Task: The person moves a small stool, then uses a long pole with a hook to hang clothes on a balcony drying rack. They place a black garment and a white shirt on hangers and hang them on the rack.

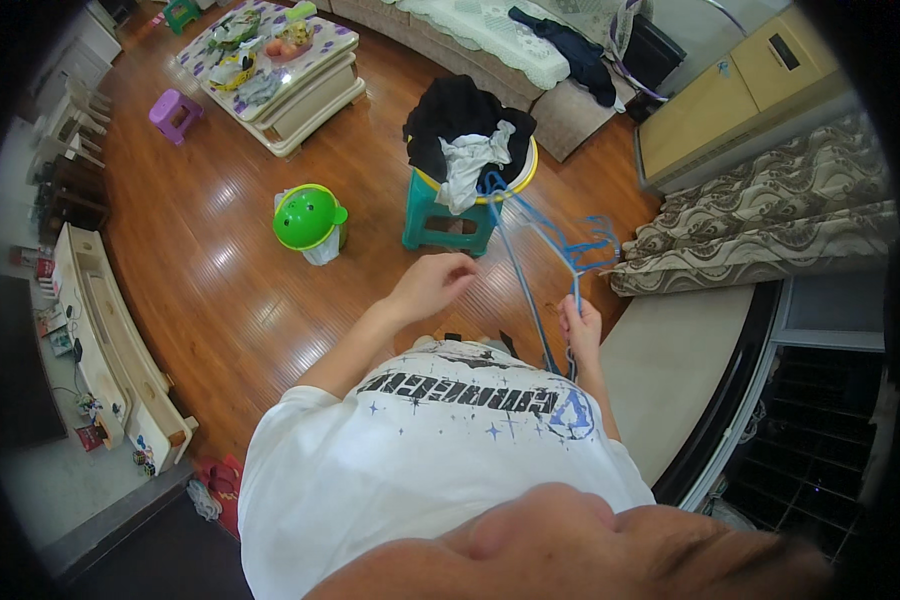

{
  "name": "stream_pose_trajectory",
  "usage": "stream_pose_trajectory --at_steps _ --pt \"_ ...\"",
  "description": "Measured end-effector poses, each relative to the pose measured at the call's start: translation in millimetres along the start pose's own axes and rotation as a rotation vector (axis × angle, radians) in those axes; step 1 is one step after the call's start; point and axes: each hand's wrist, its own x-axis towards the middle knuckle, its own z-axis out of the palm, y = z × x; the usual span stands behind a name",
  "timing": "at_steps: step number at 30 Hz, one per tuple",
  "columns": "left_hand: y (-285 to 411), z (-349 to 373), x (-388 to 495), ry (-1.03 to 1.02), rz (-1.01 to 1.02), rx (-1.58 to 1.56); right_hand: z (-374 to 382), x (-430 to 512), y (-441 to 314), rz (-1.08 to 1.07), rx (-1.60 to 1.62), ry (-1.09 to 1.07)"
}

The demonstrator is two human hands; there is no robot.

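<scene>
Several blue clothes hangers (pixel 534 217) hang together from my right hand (pixel 581 322), whose fingers are closed around them near a hook. The hangers reach up to the rim of a basin. My left hand (pixel 442 283) is raised before my body with its fingers curled; whether they touch one another is hard to tell, and nothing shows in them. Ahead, a white basin with a yellow rim (pixel 526 178) holds black clothes (pixel 450 112) and a crumpled whitish cloth (pixel 474 161) that drapes over the edge. A green plastic stool (pixel 450 236) stands under the basin.
A green-lidded bin (pixel 307 217) stands on the wooden floor left of the stool. Farther off are a coffee table (pixel 300 112), a small purple stool (pixel 175 114) and a sofa (pixel 450 49). Patterned curtains (pixel 757 217) and a sliding door frame (pixel 727 435) lie to the right.
</scene>
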Motion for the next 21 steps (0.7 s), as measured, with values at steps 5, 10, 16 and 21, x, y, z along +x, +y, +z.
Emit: stream_pose_trajectory --at_steps 5,10,16,21 --pt "-73.5 -2.3 35.3 0.002 -0.237 0.006 -5.1 51.6 -23.6 -0.123 0.105 0.003" --pt "-130.0 -10.8 80.9 0.087 -0.292 0.102 1.3 114.2 -34.7 -0.167 0.165 -0.018" --pt "-164.0 -5.2 107.0 0.075 -0.394 0.299 3.8 119.7 -36.2 -0.059 -0.011 -0.009" --pt "-191.2 -6.3 199.4 0.140 -0.199 0.395 -10.3 152.8 -55.2 -0.089 0.037 0.034"
